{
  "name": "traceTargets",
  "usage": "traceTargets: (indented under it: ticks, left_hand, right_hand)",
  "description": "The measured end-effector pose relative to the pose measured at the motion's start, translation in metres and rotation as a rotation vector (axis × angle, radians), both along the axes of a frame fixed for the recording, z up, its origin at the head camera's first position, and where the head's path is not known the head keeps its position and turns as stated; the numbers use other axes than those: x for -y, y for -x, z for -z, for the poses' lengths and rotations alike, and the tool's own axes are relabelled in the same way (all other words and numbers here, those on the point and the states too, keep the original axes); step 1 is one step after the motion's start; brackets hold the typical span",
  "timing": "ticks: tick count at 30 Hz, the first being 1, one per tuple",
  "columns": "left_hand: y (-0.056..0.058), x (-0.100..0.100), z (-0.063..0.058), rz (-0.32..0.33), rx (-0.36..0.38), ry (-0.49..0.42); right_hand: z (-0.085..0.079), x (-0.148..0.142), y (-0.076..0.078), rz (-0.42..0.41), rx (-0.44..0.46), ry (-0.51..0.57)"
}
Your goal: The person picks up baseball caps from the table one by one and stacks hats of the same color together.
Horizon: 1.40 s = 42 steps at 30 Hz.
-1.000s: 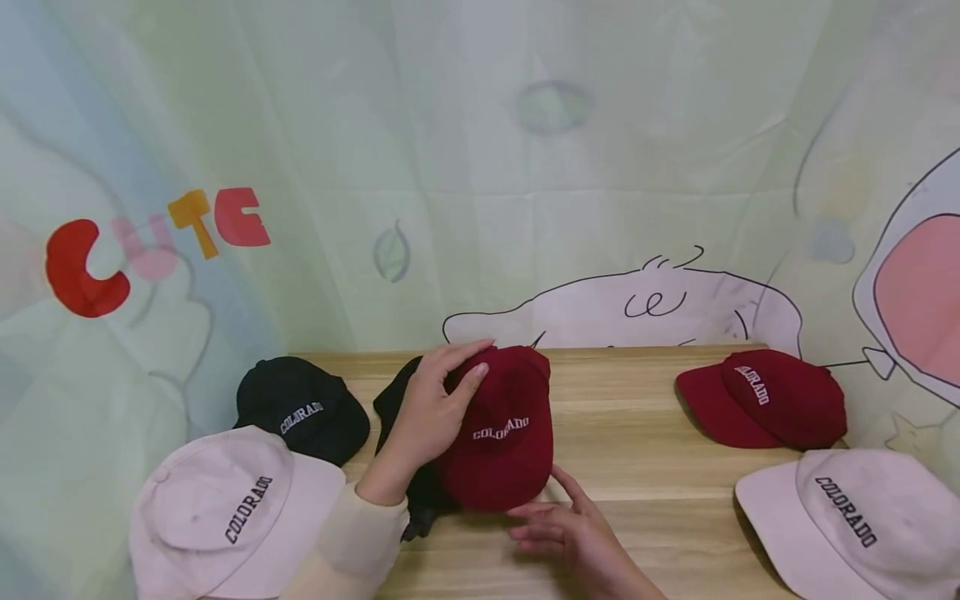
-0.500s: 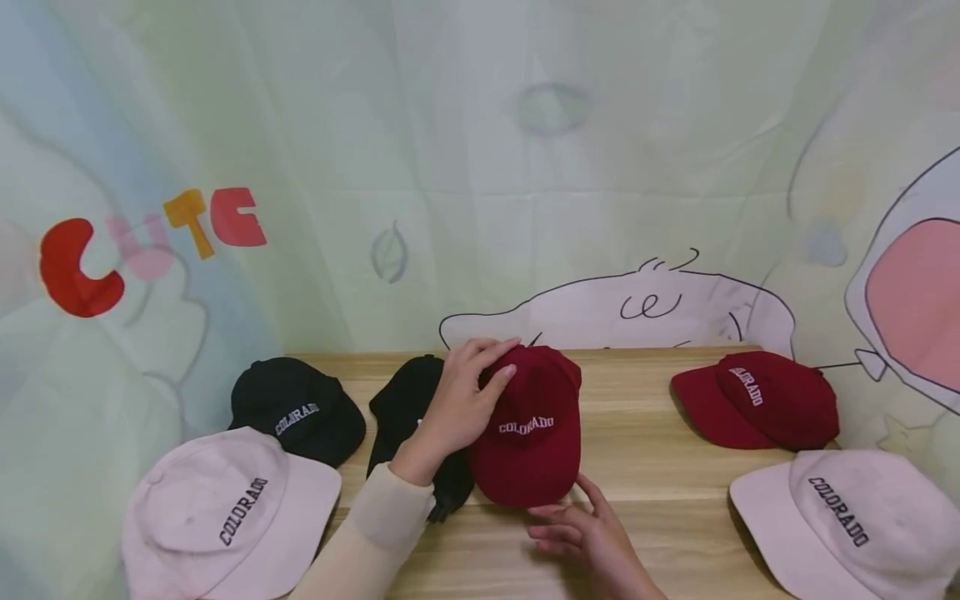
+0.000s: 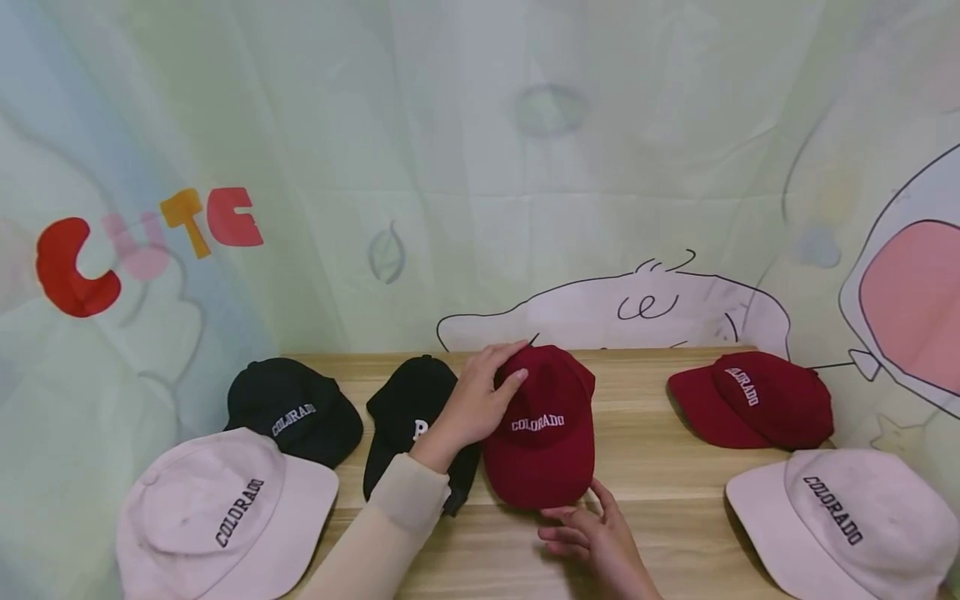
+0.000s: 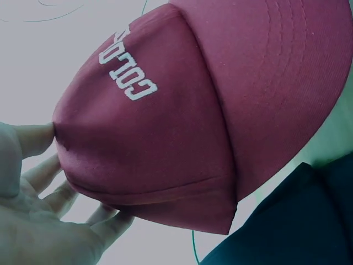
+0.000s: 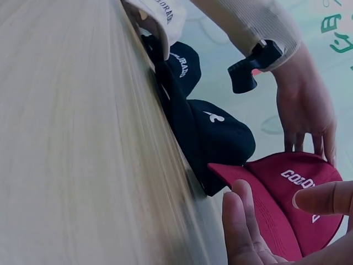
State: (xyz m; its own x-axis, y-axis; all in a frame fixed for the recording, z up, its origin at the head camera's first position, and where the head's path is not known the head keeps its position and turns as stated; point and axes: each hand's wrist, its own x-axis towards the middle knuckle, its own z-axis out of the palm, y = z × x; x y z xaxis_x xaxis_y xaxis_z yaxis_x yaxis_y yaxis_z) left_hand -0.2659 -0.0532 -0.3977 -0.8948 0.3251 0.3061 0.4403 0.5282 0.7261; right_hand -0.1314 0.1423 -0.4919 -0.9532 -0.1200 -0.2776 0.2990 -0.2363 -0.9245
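A dark red baseball cap lettered COLORADO [image 3: 542, 467] is in the middle of the head view, brim toward me. My left hand [image 3: 471, 407] holds it by the crown, thumb on top; the left wrist view shows the fingers along the far side of the crown [image 4: 143, 154]. By the front right of the brim is my right hand [image 3: 597, 537], its thumb and fingers spread apart. Whether that hand touches the brim is hard to tell. Just left of the red cap, a black cap with a white letter [image 3: 408, 417] is partly hidden by my left forearm.
On the wooden table [image 3: 637, 467], another black cap [image 3: 292, 400] and a pale pink cap [image 3: 202, 508] sit at the left. A second red cap [image 3: 780, 400] and a second pale pink cap [image 3: 862, 508] sit at the right. A printed curtain [image 3: 480, 167] hangs behind.
The red cap has moved right with both hands, off the front of the black cap, whose letter now shows. The last shift is smaller than the one before.
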Motion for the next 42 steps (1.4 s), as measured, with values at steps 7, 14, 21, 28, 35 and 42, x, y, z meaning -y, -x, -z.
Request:
traceTargets:
  ticks: [7,14,21,28,35,42]
  left_hand:
    - [0.011,-0.006,0.009,0.011,0.037,0.002]
    - [0.021,-0.013,0.017,0.017,0.07,0.01]
    - [0.028,-0.02,0.024,0.017,0.104,0.031]
    - [0.031,-0.025,0.03,0.022,0.118,0.041]
    - [0.033,-0.029,0.032,0.038,0.114,0.045]
    - [0.033,-0.032,0.035,0.027,0.138,0.056]
  right_hand:
    - [0.003,0.001,0.0,0.042,0.035,-0.025]
    - [0.006,0.001,0.001,0.079,0.051,-0.035]
    - [0.009,0.0,0.002,0.091,0.067,-0.038]
    - [0.01,0.0,0.001,0.086,0.066,-0.028]
    - [0.011,-0.001,0.001,0.054,0.071,-0.005]
    - [0.013,-0.001,0.003,0.042,0.057,-0.001]
